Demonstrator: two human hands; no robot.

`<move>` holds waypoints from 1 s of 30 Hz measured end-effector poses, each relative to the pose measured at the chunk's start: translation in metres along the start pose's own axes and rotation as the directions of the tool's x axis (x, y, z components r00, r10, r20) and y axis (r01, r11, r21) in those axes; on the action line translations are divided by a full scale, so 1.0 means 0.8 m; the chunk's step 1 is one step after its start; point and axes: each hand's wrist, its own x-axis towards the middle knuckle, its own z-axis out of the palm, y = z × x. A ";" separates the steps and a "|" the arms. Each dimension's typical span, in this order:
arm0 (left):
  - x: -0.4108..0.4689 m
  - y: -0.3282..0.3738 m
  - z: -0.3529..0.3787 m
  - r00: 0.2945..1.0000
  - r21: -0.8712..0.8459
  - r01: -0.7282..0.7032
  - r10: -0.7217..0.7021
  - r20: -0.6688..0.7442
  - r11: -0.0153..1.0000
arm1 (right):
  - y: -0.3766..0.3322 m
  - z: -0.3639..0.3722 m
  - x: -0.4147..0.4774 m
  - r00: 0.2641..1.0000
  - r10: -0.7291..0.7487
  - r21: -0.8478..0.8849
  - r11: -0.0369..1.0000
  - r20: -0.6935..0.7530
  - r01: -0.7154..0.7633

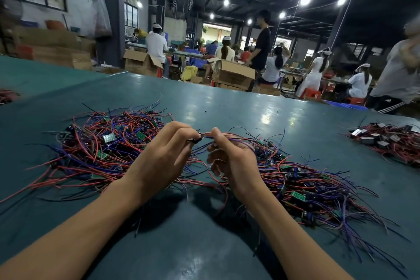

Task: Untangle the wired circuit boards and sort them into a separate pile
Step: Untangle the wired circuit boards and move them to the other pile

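The step in hand looks like freeing one unit. The left hand (163, 154) pinches a small dark board (196, 140) between thumb and forefinger. The right hand (231, 161) pinches that board's wires (208, 137) just beside it, at three o'clock from the board. Both hands are closed on what they hold and are raised a little above the table (227, 102), almost touching at the fingertips.

The left pile (102, 143) lies at nine o'clock from the hands, a looped snarl of red, blue and black leads with green boards in it. The right pile (306, 182) lies at four o'clock, its leads fanning out toward five o'clock. It looks like the sorted heap, though this cannot be said for sure. Thin leads run from the pinch toward both piles, so the unit may not yet be free.

The next move probably calls for drawing the two hands apart along the leads and slipping them out of any loops without yanking. The freed board would then go down on the sorted side.

Both forearms enter from six o'clock and converge. The wrists are bent slightly inward, the palms half face each other, and the lower right fingers are curled loosely. A far pile (391, 141) of boxier parts sits at two o'clock, well apart.
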 end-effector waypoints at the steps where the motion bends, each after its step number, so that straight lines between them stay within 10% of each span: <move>1: -0.001 0.000 -0.001 1.000 -0.007 0.013 -0.013 -0.008 1.000 | -0.001 -0.003 0.002 1.000 0.019 0.015 1.000 -0.008 -0.019; 9: -0.003 0.002 -0.003 0.999 0.099 -0.001 0.004 -0.032 0.995 | -0.001 -0.003 0.006 0.973 0.231 0.078 0.970 0.010 -0.231; 16: -0.003 0.002 -0.004 0.996 0.234 0.022 -0.003 -0.085 0.972 | 0.007 0.010 -0.003 0.936 0.340 -0.232 0.922 0.094 -0.311; 24: -0.007 -0.002 -0.004 0.979 0.371 0.195 -0.202 -0.019 0.908 | 0.007 0.013 0.001 0.959 0.246 0.141 0.954 0.143 -0.265; 30: -0.012 -0.004 0.002 0.815 0.575 0.387 -0.559 0.152 0.721 | 0.007 0.006 0.001 0.977 0.150 0.196 0.964 0.154 -0.179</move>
